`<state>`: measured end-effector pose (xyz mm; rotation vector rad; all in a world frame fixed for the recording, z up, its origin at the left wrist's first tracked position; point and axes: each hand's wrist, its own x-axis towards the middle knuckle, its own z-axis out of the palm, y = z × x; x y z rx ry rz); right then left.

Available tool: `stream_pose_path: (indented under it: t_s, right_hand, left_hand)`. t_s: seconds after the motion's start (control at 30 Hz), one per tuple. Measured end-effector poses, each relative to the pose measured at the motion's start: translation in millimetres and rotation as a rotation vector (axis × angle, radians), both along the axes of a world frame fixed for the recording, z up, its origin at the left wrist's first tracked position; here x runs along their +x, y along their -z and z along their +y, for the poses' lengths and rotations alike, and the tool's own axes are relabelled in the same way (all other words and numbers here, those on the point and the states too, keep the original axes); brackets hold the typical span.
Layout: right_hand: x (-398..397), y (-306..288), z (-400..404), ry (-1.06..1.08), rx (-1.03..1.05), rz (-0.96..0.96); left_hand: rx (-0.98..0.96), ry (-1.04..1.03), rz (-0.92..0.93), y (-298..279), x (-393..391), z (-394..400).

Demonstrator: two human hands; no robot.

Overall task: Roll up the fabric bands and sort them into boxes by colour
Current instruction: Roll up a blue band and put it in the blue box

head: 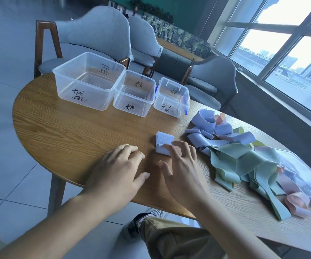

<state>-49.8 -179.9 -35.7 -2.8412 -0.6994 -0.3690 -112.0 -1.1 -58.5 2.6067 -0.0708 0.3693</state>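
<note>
A blue fabric band [163, 143], partly rolled and marked "20", lies on the wooden table [72, 139]. My right hand [183, 169] rests beside it, with fingertips touching its near right edge. My left hand [117, 171] lies flat on the table to the left, fingers loosely curled, holding nothing. A heap of loose bands [231, 157] in blue, green and pink sprawls to the right. Three clear plastic boxes with handwritten labels stand at the back: a large box [87, 81], a medium box [134, 93] and a small box [171, 98] with blue clips.
A clear plastic bag [304, 176] lies under the far right of the heap. Grey upholstered chairs [94, 34] stand behind the table, and another chair [212, 79] is at the right. A window wall runs along the right. My knee shows below the table edge.
</note>
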Motion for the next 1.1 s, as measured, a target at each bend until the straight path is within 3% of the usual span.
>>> stream_pose_path:
  t_s: [0.57,0.8,1.1]
  right_hand:
    - [23,6,3,0.030,0.035,0.012]
    - [34,7,4,0.038,0.003,-0.085]
    - [49,6,1,0.020,0.031,-0.035]
  left_hand:
    - [-0.006,0.011,0.009,-1,2,0]
    - [-0.003,0.008,0.000,-1,0,-1]
    - [0.029,0.012,0.008,-2,1,-1]
